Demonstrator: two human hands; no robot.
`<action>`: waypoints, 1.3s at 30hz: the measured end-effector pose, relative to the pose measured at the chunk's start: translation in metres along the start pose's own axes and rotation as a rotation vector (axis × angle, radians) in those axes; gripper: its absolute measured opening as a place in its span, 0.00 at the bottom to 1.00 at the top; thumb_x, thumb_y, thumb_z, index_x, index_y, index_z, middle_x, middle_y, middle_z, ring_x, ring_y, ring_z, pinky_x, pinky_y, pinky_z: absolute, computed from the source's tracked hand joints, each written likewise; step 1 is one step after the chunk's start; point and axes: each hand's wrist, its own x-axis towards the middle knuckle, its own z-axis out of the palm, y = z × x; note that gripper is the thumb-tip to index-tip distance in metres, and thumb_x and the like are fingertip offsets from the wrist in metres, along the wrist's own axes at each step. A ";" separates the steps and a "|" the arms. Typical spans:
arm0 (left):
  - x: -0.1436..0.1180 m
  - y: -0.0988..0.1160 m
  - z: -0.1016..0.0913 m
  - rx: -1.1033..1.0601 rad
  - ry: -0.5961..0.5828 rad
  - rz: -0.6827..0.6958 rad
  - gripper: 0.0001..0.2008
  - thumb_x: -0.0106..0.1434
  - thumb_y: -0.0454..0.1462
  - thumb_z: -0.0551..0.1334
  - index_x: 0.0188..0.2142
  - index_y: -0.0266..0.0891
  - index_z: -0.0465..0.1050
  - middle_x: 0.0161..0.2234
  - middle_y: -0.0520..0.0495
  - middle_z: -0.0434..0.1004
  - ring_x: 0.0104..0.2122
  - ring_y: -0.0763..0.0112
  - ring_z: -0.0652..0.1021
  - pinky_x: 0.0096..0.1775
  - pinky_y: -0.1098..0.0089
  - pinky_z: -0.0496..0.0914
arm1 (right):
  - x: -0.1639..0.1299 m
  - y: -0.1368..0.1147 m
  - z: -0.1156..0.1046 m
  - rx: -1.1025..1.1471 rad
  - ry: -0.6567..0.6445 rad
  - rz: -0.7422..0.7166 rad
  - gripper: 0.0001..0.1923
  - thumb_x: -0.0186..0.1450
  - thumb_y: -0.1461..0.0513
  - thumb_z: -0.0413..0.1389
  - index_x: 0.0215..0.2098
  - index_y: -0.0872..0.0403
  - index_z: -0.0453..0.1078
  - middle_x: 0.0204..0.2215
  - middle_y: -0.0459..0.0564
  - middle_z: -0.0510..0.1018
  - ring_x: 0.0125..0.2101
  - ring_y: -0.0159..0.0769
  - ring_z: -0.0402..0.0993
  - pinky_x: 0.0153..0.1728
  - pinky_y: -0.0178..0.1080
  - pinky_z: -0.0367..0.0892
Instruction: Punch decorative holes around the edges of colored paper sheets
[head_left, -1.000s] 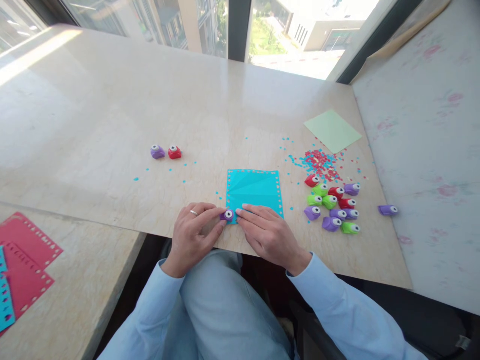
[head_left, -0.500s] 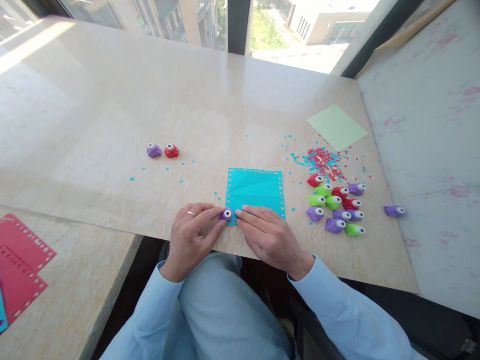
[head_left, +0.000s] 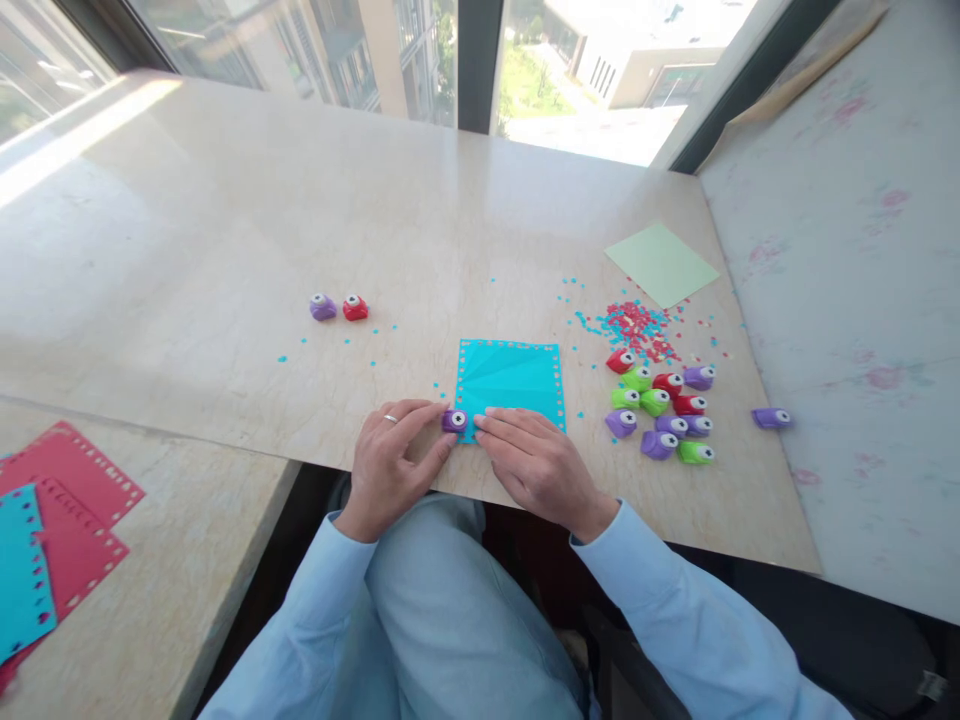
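A cyan square of paper (head_left: pixel 510 380) with small holes along its edges lies on the beige table (head_left: pixel 300 220) near the front edge. A small purple punch (head_left: pixel 454 420) sits on the sheet's near left corner. My left hand (head_left: pixel 394 460) pinches that punch between thumb and fingers. My right hand (head_left: pixel 529 462) rests flat on the paper's near edge, its fingertips touching the punch from the right.
Two punches, purple (head_left: pixel 322 307) and red (head_left: pixel 355 308), stand at mid-left. A cluster of several red, green and purple punches (head_left: pixel 660 410) lies to the right, with confetti (head_left: pixel 637 325), a green sheet (head_left: pixel 661 263) and a lone purple punch (head_left: pixel 771 418). Punched red and cyan sheets (head_left: pixel 52 540) lie at lower left.
Both hands stay on the punch and paper at the same corner. Only the camera view has shifted slightly; more of the sheets at lower left now shows.
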 end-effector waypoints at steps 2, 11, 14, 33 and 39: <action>-0.001 0.000 -0.002 -0.082 0.007 -0.043 0.16 0.63 0.44 0.63 0.48 0.42 0.74 0.48 0.43 0.77 0.44 0.61 0.77 0.48 0.59 0.71 | 0.000 0.000 -0.001 0.016 0.055 0.001 0.17 0.67 0.70 0.52 0.51 0.53 0.74 0.50 0.54 0.78 0.54 0.41 0.72 0.53 0.47 0.70; 0.045 0.004 -0.031 -0.330 -0.287 -0.386 0.17 0.58 0.50 0.63 0.27 0.37 0.70 0.24 0.50 0.73 0.23 0.70 0.75 0.25 0.72 0.68 | -0.004 0.004 -0.003 0.029 0.253 0.064 0.13 0.66 0.69 0.53 0.46 0.53 0.74 0.46 0.53 0.81 0.48 0.39 0.76 0.50 0.46 0.71; 0.065 -0.001 -0.036 -0.327 -0.511 -0.543 0.17 0.55 0.49 0.65 0.23 0.39 0.67 0.18 0.51 0.69 0.19 0.68 0.74 0.20 0.72 0.65 | -0.006 0.003 -0.003 0.059 0.288 0.074 0.13 0.66 0.69 0.52 0.45 0.52 0.75 0.45 0.52 0.81 0.47 0.39 0.76 0.50 0.46 0.72; 0.089 -0.001 -0.030 -0.177 -0.926 -0.724 0.24 0.54 0.57 0.63 0.23 0.39 0.63 0.15 0.57 0.51 0.13 0.79 0.54 0.17 0.73 0.45 | -0.102 0.001 -0.051 0.126 0.344 0.374 0.10 0.68 0.64 0.54 0.43 0.50 0.77 0.40 0.51 0.82 0.42 0.40 0.78 0.45 0.45 0.75; 0.091 0.000 -0.030 -0.121 -0.941 -0.716 0.21 0.54 0.53 0.64 0.23 0.39 0.63 0.15 0.57 0.52 0.13 0.80 0.54 0.17 0.73 0.46 | -0.100 0.002 -0.045 0.066 0.352 0.336 0.10 0.67 0.65 0.54 0.42 0.51 0.76 0.39 0.51 0.82 0.41 0.41 0.78 0.44 0.46 0.74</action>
